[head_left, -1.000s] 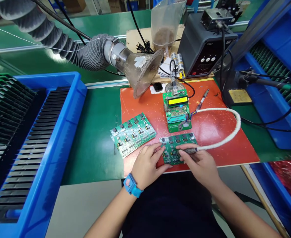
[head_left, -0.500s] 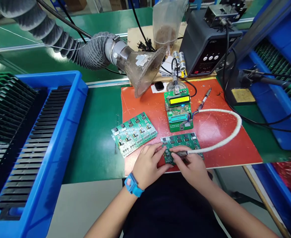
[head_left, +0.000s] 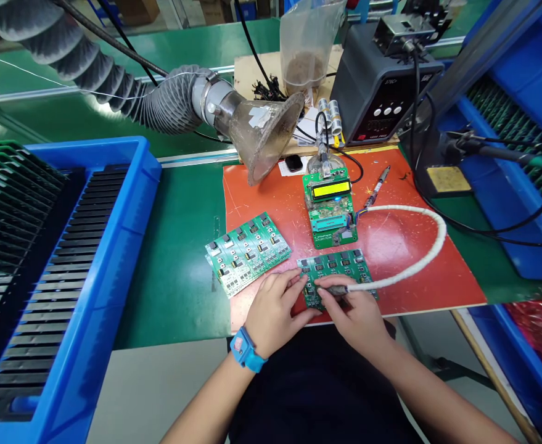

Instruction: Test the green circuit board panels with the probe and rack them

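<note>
A green circuit board panel [head_left: 333, 264] lies on the red mat before me. My left hand [head_left: 277, 302], with a blue strap at its wrist, grips the panel's left end between thumb and fingers. In my right hand [head_left: 356, 317] is a dark probe [head_left: 336, 289], pinched and held down against the panel; its tip is hidden by the fingers. From the probe a white sleeved cable [head_left: 430, 256] loops round to a programmer board [head_left: 330, 206] with a lit yellow display and a teal socket. Left of my hands lies a stack of similar panels [head_left: 250, 250].
At left stands a blue bin [head_left: 134, 185] with upright boards in a black slotted rack. A fume funnel [head_left: 266, 132] overhangs the mat. Behind are a soldering station [head_left: 384, 92] and a plastic bag [head_left: 307, 55]. A pen [head_left: 378, 185] and a yellow sponge [head_left: 449, 179] lie right.
The view has shifted slightly. Both hands keep their places on the panel, and the probe stays in the right hand.
</note>
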Demonstrator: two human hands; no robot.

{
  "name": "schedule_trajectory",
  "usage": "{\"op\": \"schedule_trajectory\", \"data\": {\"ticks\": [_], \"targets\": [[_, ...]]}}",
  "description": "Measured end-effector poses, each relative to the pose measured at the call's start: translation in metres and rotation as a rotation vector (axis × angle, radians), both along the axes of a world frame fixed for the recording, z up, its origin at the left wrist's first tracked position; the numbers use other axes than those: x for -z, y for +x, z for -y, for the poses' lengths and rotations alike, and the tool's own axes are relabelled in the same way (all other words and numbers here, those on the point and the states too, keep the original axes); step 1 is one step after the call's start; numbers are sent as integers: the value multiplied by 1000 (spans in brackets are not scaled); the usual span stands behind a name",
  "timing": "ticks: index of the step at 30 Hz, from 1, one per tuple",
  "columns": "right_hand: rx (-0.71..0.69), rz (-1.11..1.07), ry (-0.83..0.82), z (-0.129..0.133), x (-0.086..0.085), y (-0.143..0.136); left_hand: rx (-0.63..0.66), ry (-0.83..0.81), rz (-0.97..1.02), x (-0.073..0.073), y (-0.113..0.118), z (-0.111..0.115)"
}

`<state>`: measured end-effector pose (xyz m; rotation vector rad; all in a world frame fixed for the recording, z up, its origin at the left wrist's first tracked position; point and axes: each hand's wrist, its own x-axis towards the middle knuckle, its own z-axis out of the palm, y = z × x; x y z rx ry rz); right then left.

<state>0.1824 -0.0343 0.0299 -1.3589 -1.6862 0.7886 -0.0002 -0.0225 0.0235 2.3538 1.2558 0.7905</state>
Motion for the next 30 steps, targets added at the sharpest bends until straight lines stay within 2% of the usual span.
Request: {"op": "schedule_trajectory", "data": {"ticks": [8, 16, 30], "targets": [[-53, 137, 61, -4, -2, -2, -14, 3, -7, -1, 1, 0], [-47, 99, 84, -6, 1, -3, -24, 12, -1, -2, 1, -1], [-44, 52, 14, -2, 0, -2, -20, -2, 5, -1, 1, 0]]}}
